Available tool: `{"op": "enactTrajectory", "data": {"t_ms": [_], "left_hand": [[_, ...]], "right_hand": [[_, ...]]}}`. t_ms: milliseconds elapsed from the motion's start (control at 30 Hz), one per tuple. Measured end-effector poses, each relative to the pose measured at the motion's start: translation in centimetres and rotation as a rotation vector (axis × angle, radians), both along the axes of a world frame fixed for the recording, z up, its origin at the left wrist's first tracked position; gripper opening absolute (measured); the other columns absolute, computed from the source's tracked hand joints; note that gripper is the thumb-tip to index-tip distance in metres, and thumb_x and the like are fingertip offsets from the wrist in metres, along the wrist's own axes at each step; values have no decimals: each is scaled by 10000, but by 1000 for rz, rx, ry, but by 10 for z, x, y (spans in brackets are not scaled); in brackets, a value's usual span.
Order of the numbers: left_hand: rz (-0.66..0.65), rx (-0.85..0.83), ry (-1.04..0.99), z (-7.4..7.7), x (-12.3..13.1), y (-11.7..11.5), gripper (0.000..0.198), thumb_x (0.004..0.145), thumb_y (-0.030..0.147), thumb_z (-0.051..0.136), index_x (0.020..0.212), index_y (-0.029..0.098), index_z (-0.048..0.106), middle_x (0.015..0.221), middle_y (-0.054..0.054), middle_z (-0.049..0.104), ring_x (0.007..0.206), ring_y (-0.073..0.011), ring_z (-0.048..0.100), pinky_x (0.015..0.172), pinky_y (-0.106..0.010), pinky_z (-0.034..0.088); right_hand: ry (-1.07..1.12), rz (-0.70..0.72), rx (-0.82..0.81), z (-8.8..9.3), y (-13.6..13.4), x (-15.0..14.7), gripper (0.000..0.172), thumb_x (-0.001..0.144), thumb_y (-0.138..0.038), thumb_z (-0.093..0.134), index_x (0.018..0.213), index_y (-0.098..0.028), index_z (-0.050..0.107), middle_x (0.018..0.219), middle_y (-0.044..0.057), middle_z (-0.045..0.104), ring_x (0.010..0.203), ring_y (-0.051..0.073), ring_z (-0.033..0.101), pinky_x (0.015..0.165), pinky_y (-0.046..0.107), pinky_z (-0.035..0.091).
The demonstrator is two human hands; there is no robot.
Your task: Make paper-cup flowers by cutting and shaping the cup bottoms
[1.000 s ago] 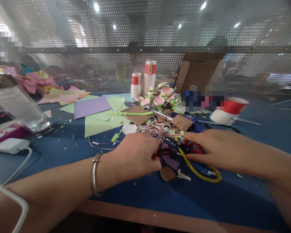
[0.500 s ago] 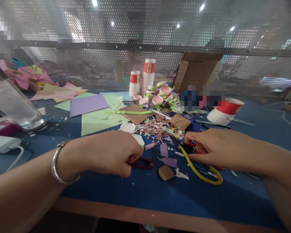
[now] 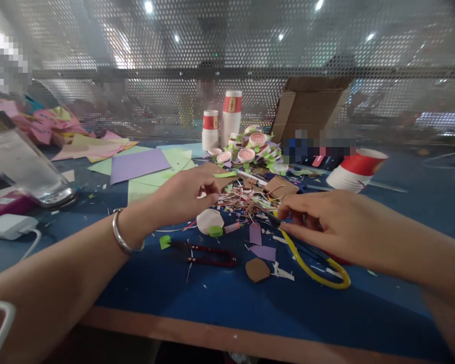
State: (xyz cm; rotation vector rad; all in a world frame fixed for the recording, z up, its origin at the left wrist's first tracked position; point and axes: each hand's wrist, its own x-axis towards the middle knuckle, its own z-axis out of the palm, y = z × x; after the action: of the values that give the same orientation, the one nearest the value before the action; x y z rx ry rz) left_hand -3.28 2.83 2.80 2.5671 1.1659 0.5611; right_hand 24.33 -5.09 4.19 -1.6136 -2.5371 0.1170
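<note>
While your left hand (image 3: 191, 194) is hanging, fingers bent, at the scrap pile (image 3: 244, 198), whether pinching anything I cannot tell, your right hand (image 3: 307, 215) is arching over a yellow-handled tool (image 3: 296, 262), grip unclear; nearer you, dark-red thread snips (image 3: 210, 262) are lying on the tabletop (image 3: 147, 285) beside brown cardboard (image 3: 257, 270).

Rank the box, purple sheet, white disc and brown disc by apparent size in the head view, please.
1. Box
2. Purple sheet
3. White disc and brown disc: too alike to rank.
</note>
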Motion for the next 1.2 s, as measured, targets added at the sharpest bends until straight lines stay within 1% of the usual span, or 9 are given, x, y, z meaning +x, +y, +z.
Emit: {"op": "enactTrajectory", "data": {"t_ms": [67,233,400,533,633,767,867,1067,1200], "left_hand": [[-17,-36,72,3,-6,1,176,877,310,598,880,191,728,884,-36,724,781,-175,602,683,-281,400],[-189,-54,163,2,-14,-2,134,842,193,569,884,189,697,871,-31,716,765,-156,607,663,-259,386],[-151,13,162,-4,-10,-5,170,853,130,515,859,197,671,800,-14,679,737,-153,585,653,-265,380],[-10,153,104,0,-5,-7,98,873,156,537,862,181,631,868,-43,684,776,-180,595,659,-293,390],[71,239,55,3,-4,-8,71,896,166,544,897,180,614,817,-29,671,734,-173,578,641,-299,379],[-24,319,-35,0,-3,-11,57,898,129,562,877,178,584,807,-9,652,687,-133,550,629,-285,385],[-88,296,-143,-5,2,-15,86,891,96,575,923,170,603,874,-21,664,725,-119,586,646,-262,432],[-108,207,-324,-10,11,-22,67,894,126,619,941,174,618,907,-34,681,736,-111,628,633,-237,489],[-128,196,-411,-11,13,-23,48,905,162,634,938,179,604,898,-24,671,710,-102,631,630,-240,518]], "right_hand": [[16,50,-15,-1,-1,-4,121,897,-331,574,849,-258,657,699,4,689,605,193,627,568,310,365],[-14,73,-40,-4,-1,-11,131,914,-334,592,831,-242,634,717,5,688,629,185,624,568,293,356],[77,1,15,-3,4,-8,187,937,-394,564,877,-247,662,700,-1,696,591,175,627,568,298,388],[135,-40,83,-5,8,-6,234,954,-451,563,897,-247,662,695,-6,707,567,163,623,553,299,404],[153,-53,115,-7,9,-5,274,953,-498,568,929,-242,665,683,-9,711,540,159,618,532,301,400],[187,-42,129,-9,10,-5,307,955,-517,567,934,-235,687,685,-8,718,536,159,632,534,303,412],[209,-35,134,-10,10,-7,301,956,-503,577,949,-231,705,697,-4,721,558,163,644,545,306,418],[290,4,68,-11,7,-16,322,962,-513,576,926,-230,725,757,11,731,636,163,657,593,298,446],[335,32,-21,-9,5,-23,356,970,-519,564,815,-227,696,683,8,691,622,159,627,572,289,416]]}}
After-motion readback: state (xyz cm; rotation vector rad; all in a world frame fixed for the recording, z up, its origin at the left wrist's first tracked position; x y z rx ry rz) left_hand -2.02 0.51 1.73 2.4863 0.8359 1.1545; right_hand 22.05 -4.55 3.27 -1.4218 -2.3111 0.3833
